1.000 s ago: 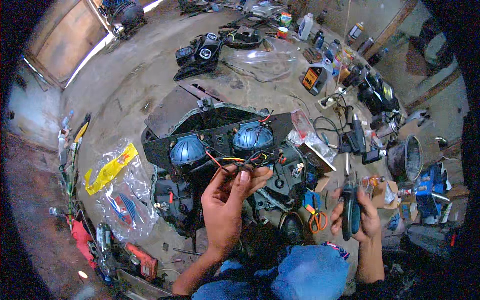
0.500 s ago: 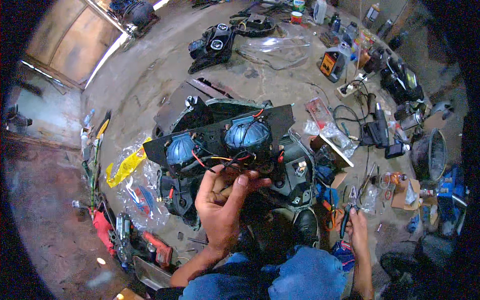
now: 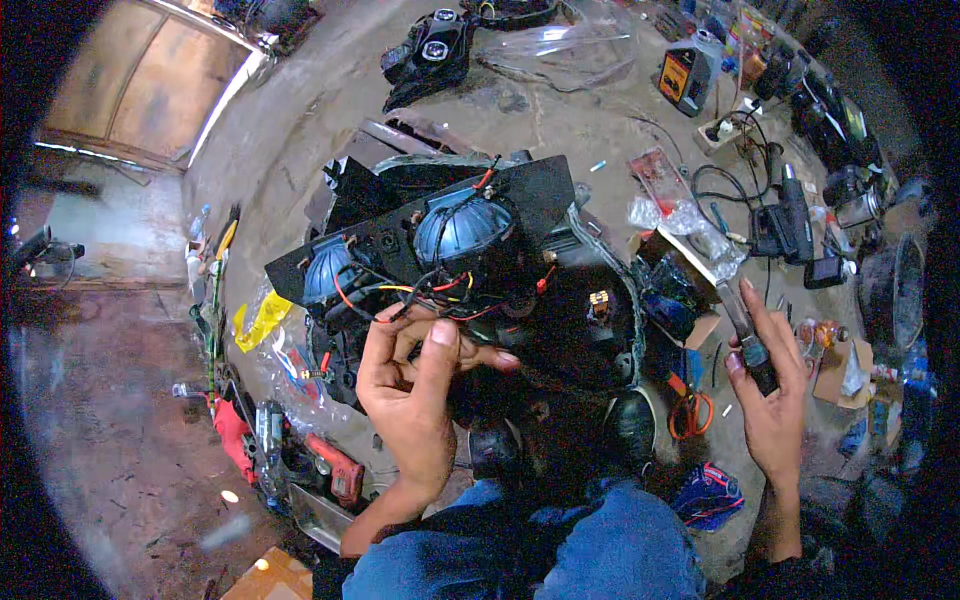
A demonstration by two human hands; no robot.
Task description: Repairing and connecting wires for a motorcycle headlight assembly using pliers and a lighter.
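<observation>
Your right hand has moved away from the orange scissors; the tool in it now slants up to the left.

Dim, grainy, black fisheye rim, upper-left light, glare on plastic

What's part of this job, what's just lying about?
Likely job:
colored wires at left hand
blue ribbed domes on black panel
dark-handled tool in right hand

Likely lying about:
orange-handled scissors
red power tool
yellow strip
gray jug
</observation>
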